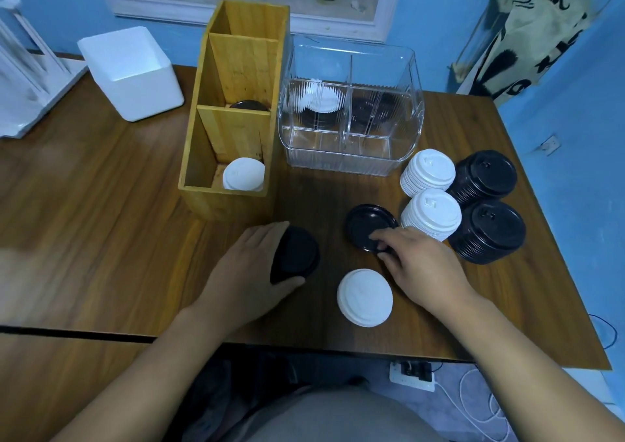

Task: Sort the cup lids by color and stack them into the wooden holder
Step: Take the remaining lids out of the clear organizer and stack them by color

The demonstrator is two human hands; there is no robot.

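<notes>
Your left hand [247, 265] curls round a black lid [297, 255] just in front of the wooden holder [233, 201]. Your right hand [419, 265] pinches the near rim of an upturned black lid [367, 223] lying on the table [101, 238]. A loose white lid [365, 298] lies between your hands; the holder's nearest compartment holds stacked white lids [243, 174]

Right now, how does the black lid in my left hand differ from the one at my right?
The left-hand lid is tilted, gripped by the left hand; the table lid lies flat, hollow side up, rim pinched by the right hand. Both are black and round.
</notes>
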